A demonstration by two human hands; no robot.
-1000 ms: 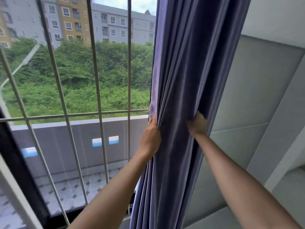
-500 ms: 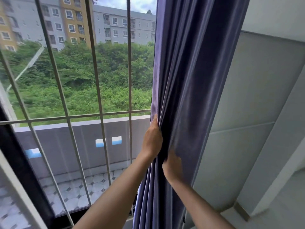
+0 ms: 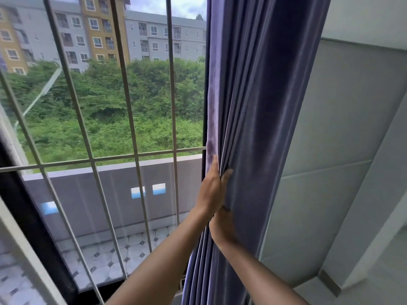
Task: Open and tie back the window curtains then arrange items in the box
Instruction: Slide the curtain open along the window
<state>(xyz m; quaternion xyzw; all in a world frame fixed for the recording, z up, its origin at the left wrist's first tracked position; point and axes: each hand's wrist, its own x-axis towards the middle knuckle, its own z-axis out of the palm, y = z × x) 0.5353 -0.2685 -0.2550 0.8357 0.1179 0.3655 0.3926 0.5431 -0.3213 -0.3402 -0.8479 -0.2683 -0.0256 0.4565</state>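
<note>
A purple curtain [image 3: 264,106] hangs bunched in folds at the right side of the window, which is uncovered to its left. My left hand [image 3: 211,190] grips the curtain's left edge at mid height, with the thumb lying on the front folds. Just below it, my right hand [image 3: 222,226] holds the same bunch, its fingers buried in the folds and hidden. The two hands nearly touch. No tie-back and no box are in view.
Metal window bars [image 3: 172,84] stand in front of the glass left of the curtain, with a dark frame [image 3: 28,216] at the lower left. A grey panelled wall [image 3: 341,150] is right of the curtain, and the floor corner [image 3: 330,285] lies below it.
My right hand has come from the curtain's right side to its left edge, just under my left hand. The left hand has kept its grip. The curtain is bunched tighter.
</note>
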